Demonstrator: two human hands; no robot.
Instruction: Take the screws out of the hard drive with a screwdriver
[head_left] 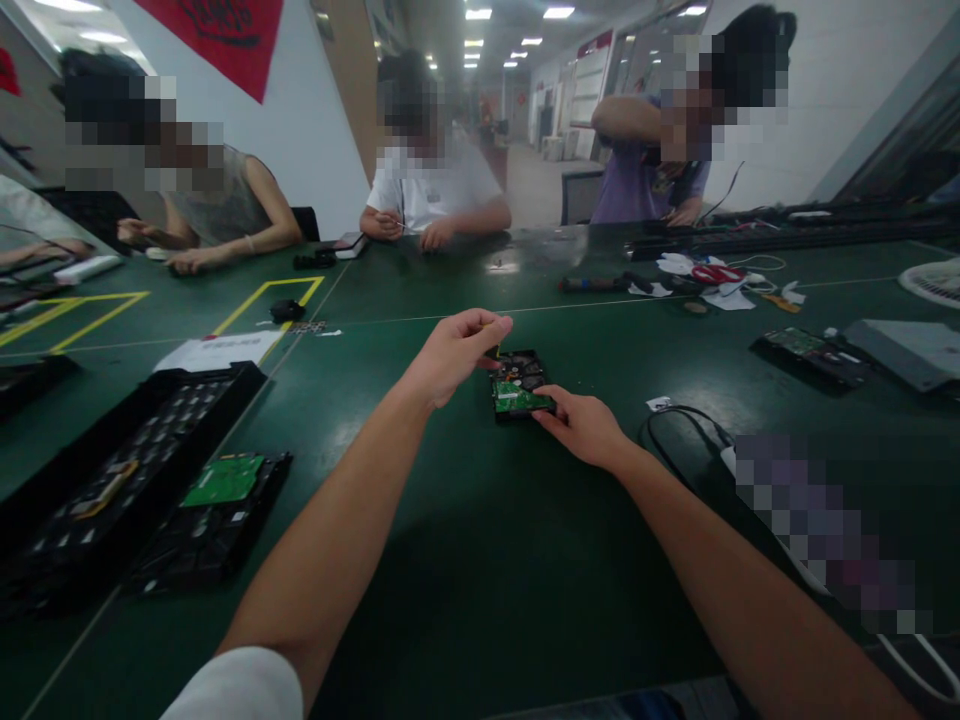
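Observation:
A hard drive (pixel 520 385) with a green circuit board lies on the green table in front of me. My right hand (pixel 581 425) grips its near right corner between thumb and fingers. Over the drive's far left edge, my left hand (pixel 461 350) pinches a small dark-and-yellow tool (pixel 493 352); most of it is hidden by the fingers, so its kind does not show clearly. Off to the left, a similar hard drive (pixel 217 510) with a green board rests beside a long black tray (pixel 135 470).
Across the table (pixel 450 560) sit several people. Another drive (pixel 810 358) and a grey box (pixel 907 350) lie at the right, near a looped black cable (pixel 679 450). Farther back are scraps and wires (pixel 720 280). A white sheet (pixel 217 350) lies behind the tray.

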